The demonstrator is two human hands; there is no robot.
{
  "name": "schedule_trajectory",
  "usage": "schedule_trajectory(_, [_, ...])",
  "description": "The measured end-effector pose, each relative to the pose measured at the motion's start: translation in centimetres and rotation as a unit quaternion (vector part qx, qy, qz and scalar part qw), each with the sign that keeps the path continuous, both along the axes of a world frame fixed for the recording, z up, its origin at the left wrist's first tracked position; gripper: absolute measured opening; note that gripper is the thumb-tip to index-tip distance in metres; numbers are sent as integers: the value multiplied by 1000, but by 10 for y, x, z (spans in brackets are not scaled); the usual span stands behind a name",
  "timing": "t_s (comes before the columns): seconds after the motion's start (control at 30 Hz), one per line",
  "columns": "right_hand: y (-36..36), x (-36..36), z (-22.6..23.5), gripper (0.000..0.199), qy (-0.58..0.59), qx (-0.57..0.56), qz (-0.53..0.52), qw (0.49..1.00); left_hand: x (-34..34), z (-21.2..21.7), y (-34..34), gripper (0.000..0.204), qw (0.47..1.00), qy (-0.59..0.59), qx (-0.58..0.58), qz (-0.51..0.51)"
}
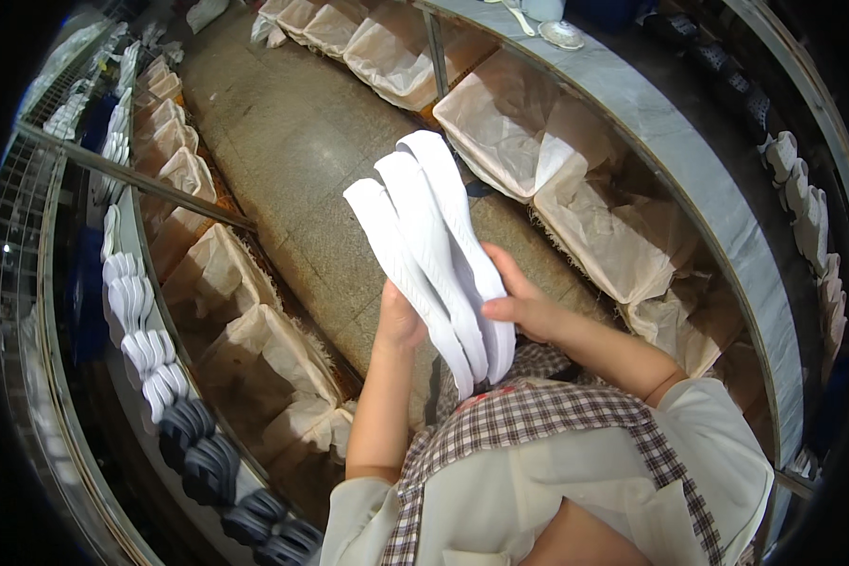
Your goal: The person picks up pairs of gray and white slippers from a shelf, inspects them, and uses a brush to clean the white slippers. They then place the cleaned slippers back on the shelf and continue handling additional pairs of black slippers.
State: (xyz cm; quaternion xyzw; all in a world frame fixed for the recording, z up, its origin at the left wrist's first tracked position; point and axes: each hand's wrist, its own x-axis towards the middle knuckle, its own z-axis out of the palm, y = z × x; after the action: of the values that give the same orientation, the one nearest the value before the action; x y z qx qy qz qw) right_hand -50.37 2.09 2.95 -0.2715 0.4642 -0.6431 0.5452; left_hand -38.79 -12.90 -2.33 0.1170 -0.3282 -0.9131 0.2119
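Three white shoe soles (431,247) are fanned out in front of my chest, their toes pointing up and away. My left hand (398,323) grips them from behind at the lower end, mostly hidden by the soles. My right hand (522,304) pinches the right edge of the stack with thumb and fingers. Both hands are shut on the same bundle. A checked apron covers my front below them.
Sack-lined bins (509,123) run along the right under a curved grey bench (689,160), and more bins (236,283) line the left. White soles (137,302) and dark soles (208,462) stand in rows on the left rack. A stone floor aisle (292,141) runs between.
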Motion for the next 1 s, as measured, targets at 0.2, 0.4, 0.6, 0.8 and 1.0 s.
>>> schedule_trajectory(0.2, [-67, -40, -3, 94, -6, 25, -22, 999, -57, -22, -79, 60, 988, 37, 92, -115])
schedule_trajectory(0.4, [-124, -110, -27, 92, -3, 50, -11, 999, -129, -45, -130, 40, 982, -102, 161, -19])
schedule_trajectory(0.6, [-192, -189, -31, 89, 16, 23, -12, 1000, -213, -15, -198, 41, 989, -102, 110, -15])
schedule_trajectory(0.8, [-246, -247, -28, 89, 120, 38, 0, 992, -276, -2, -254, 40, 980, -152, 123, -46])
schedule_trajectory(1.0, [-301, -281, -31, 83, 123, 7, -30, 992, -325, -23, -324, 59, 986, -69, 132, -75])
